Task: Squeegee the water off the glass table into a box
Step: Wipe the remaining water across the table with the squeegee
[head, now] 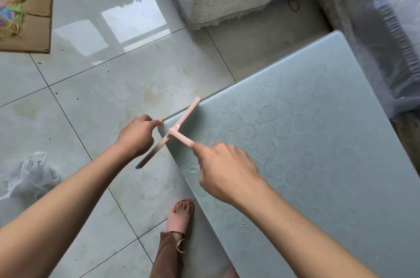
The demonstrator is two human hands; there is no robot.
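**Forearms out, squeegee blade at the tabletop corner, no box in view**

Forearms reach in from the bottom edge; below them, one foot in a pink slipper (pixel 179 218) stands on the tiled floor (pixel 102 96), close against the near edge of the glass tabletop (pixel 318 141).

- Right hand (pixel 223 171): fingers (pixel 218 148) curled round the handle of the pink squeegee (pixel 181 116), forefinger laid along it.
- Blade lies across the near-left corner of the glass. Its far half rests at the left edge; its near half overhangs the floor.
- Left hand (pixel 136 135): just beside that same corner, knuckles curled, a fingertip touching the glass edge. Cannot tell whether it pinches the edge or only steadies there. It holds nothing I can make out.
- Water (pixel 241 135): scattered beads and smears on the patterned glass, mostly right of the blade and along the near edge.

Judgement: a stroke is ending at the corner, with the pushed water ready to leave the glass. No catching box shows under that corner, only bare tile. An opened cardboard box (pixel 37 5) lies well apart at top left, coloured scraps on it. The next move calls for a box set below the edge, then the blade reset further right.

Writing: no brand, label or lettering can be read anywhere. A crumpled plastic bag (pixel 29 173) lies on the floor at left.
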